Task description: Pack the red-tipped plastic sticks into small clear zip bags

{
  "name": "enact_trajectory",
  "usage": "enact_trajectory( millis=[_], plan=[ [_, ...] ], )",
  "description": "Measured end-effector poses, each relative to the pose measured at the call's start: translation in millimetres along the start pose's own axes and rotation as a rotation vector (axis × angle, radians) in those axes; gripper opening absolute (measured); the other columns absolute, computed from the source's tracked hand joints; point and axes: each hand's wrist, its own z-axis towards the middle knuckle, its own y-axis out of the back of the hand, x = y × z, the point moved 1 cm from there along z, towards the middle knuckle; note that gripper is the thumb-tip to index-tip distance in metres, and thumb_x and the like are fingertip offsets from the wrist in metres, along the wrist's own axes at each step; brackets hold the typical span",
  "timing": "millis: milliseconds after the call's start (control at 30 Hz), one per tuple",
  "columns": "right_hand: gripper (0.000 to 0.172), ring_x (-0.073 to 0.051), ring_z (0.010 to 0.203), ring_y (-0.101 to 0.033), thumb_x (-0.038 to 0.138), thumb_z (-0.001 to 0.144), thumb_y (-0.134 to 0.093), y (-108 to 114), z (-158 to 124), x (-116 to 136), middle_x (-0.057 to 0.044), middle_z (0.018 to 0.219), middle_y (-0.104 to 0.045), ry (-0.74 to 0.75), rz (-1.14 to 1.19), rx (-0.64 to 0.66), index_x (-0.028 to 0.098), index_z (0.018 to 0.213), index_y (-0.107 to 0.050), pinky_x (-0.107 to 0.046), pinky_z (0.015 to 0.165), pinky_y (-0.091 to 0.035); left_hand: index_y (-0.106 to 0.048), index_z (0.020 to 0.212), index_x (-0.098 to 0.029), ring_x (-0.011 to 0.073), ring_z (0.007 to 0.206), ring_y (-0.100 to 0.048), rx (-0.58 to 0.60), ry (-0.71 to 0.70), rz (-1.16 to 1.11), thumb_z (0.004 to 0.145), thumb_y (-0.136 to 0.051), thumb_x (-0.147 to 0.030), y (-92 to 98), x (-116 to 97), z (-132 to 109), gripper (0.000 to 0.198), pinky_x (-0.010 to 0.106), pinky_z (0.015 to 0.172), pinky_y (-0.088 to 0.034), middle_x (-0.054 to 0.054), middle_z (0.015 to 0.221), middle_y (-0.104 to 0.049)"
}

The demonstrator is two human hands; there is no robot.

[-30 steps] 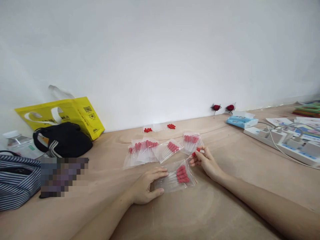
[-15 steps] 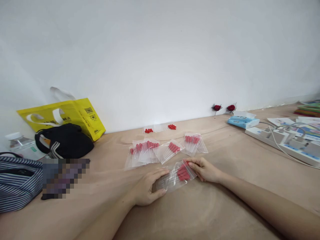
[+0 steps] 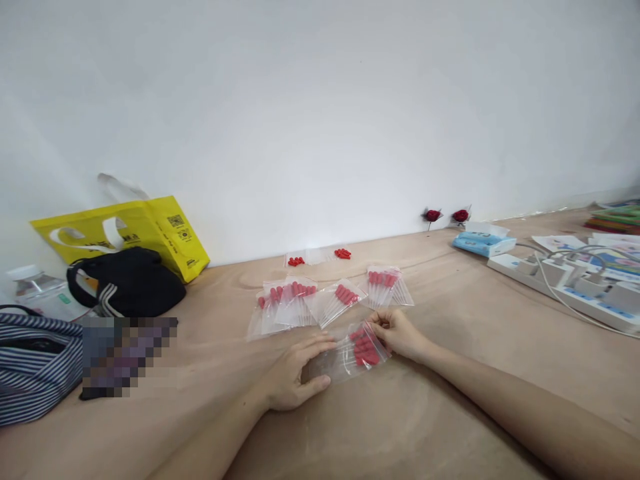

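Note:
On the table between my hands lies a clear zip bag (image 3: 340, 363) holding several thin pale sticks with red heads (image 3: 365, 348). My right hand (image 3: 397, 333) is closed, pinching the bag's upper right edge beside the red heads. At the opposite end, my left hand (image 3: 295, 377) rests with thumb and fingers apart, touching the bag's left end. Just beyond them are similar filled bags: an overlapping group (image 3: 287, 303) on the left, one bag (image 3: 337, 300) in the middle and another group (image 3: 389, 287) on the right.
Small bags with red pieces (image 3: 296, 261) lie near the wall. On the left are a yellow bag (image 3: 185, 243), a black cloth item (image 3: 145, 283), a plastic jar (image 3: 45, 293) and a striped bag (image 3: 35, 367). A tissue pack (image 3: 480, 243), power strip (image 3: 565, 293) and two red roses (image 3: 433, 215) are right.
My right hand has shifted slightly left and up along the bag's zip edge. The left hand stays almost in place. The whole view has drifted a little.

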Motion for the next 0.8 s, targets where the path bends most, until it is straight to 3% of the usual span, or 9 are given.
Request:
enact_trajectory(
  millis=[267,400,500,567,633,800],
  plan=[
    [0.028,-0.003,0.03,-0.035,0.039,0.067,-0.056,11,-8,8,0.005,0.047,-0.05,-0.069,0.029,0.171,0.014,0.077,-0.06,-0.016,0.029,-0.027,-0.042,0.121,-0.025,0.0239,0.12,-0.036,-0.007,-0.042,0.027,0.076,-0.052,-0.029,-4.5,6,1,0.047,0.044,0.099,-0.03,0.006,0.13,-0.041],
    [0.021,-0.007,0.037,-0.044,0.036,0.071,-0.052,14,0,4,0.003,0.053,-0.054,0.007,-0.068,-0.026,0.015,0.071,-0.055,-0.018,0.035,-0.033,-0.043,0.121,-0.026,0.0233,0.12,-0.036,-0.029,-0.05,0.032,0.074,-0.052,-0.021,-5.3,6,1,0.048,0.045,0.098,-0.031,0.005,0.13,-0.041],
    [0.014,-0.011,0.063,-0.056,0.027,0.073,-0.049,19,20,9,-0.002,0.071,-0.062,0.126,-0.382,-0.186,0.016,0.07,-0.057,-0.021,0.058,-0.043,-0.044,0.12,-0.026,0.0239,0.12,-0.036,-0.04,-0.064,0.032,0.071,-0.053,-0.016,-7.9,9,2,0.051,0.047,0.098,-0.031,0.004,0.13,-0.041],
    [0.013,-0.014,0.074,-0.057,0.025,0.072,-0.051,21,40,16,-0.004,0.08,-0.064,0.098,-0.565,-0.218,0.016,0.073,-0.06,-0.023,0.067,-0.041,-0.045,0.119,-0.027,0.0241,0.121,-0.035,-0.046,-0.064,0.029,0.068,-0.051,-0.011,-9.6,12,2,0.054,0.048,0.097,-0.031,0.004,0.13,-0.041],
    [0.016,-0.017,0.075,-0.058,0.029,0.071,-0.052,20,62,21,-0.006,0.079,-0.065,0.04,-0.619,-0.224,0.016,0.069,-0.062,-0.025,0.065,-0.04,-0.047,0.117,-0.027,0.0234,0.121,-0.035,-0.05,-0.068,0.029,0.065,-0.047,-0.004,-10.4,13,2,0.057,0.047,0.098,-0.032,0.003,0.129,-0.042],
    [0.029,-0.017,0.057,-0.058,0.041,0.065,-0.058,7,99,26,-0.005,0.052,-0.06,-0.103,-0.681,-0.186,0.016,0.051,-0.059,-0.024,0.053,-0.037,-0.055,0.109,-0.026,0.021,0.12,-0.037,-0.123,-0.097,0.095,0.065,-0.037,0.003,-9.8,12,2,0.056,0.044,0.097,-0.035,0.002,0.124,-0.047]
  ],
)
